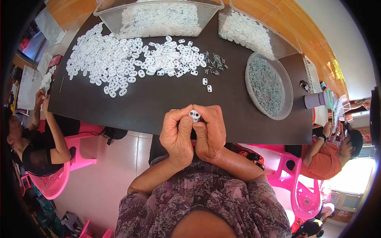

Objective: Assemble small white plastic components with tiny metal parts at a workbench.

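"Two bare hands meet over the near edge of the dark brown table (119,113). What are they holding?"

"One small white plastic piece with two dark holes (194,115). The left hand (176,138) grips it from one side, thumb and forefinger drawn close, and the right hand (212,131) pinches it from the other, just as narrowly."

"So they share it?"

"Yes, right between the fingertips (whether anything sits inside the piece, I cannot tell)."

"And beyond them?"

"Two loose white pieces (209,89) lie near each other on the tabletop. Farther off, a broad heap of white oval plastic rings with paired holes (99,59) spreads to the left, running up to a smaller white pile (174,57). Just beside that pile are scattered small grey screw-like metal parts (216,62)."

"Any containers?"

"A round clear plastic tub (287,95) stands at the right, holding many more grey parts. Behind the heaps is a wide clear plastic bin (109,24) of white pieces, and a second clear bin (283,43) stands behind the tub, also with white pieces inside."
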Demonstrator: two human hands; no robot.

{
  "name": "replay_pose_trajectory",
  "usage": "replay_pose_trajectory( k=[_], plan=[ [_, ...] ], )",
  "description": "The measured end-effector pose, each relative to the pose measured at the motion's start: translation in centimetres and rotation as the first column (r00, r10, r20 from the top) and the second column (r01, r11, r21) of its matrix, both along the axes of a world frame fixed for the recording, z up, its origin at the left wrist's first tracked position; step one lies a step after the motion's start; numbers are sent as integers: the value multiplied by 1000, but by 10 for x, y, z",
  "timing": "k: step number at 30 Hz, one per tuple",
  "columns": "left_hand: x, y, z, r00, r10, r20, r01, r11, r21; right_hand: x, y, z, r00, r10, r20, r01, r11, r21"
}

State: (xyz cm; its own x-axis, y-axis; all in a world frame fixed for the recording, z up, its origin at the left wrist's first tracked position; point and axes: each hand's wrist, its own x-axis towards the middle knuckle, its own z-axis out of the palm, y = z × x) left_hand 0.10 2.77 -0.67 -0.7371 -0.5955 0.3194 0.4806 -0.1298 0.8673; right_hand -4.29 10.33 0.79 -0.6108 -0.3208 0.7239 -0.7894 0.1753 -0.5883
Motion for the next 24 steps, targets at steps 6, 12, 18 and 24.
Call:
replay_pose_trajectory(
  k=[6,12,18,24],
  plan=[
    [4,0,2,1000,4,-22,-5,999,-50,1,-4,1,999,-9,-35,6,998,-63],
    [5,3,3,997,11,-77,-15,998,-53,-1,-4,-2,995,-14,-97,6,997,-76],
    [2,2,-2,992,47,-120,-57,995,-81,-3,-4,-1,991,-21,-135,11,997,-76],
    [0,1,-6,995,63,-79,-71,992,-108,-7,-2,-3,986,4,-165,-12,999,-50]
  ],
)
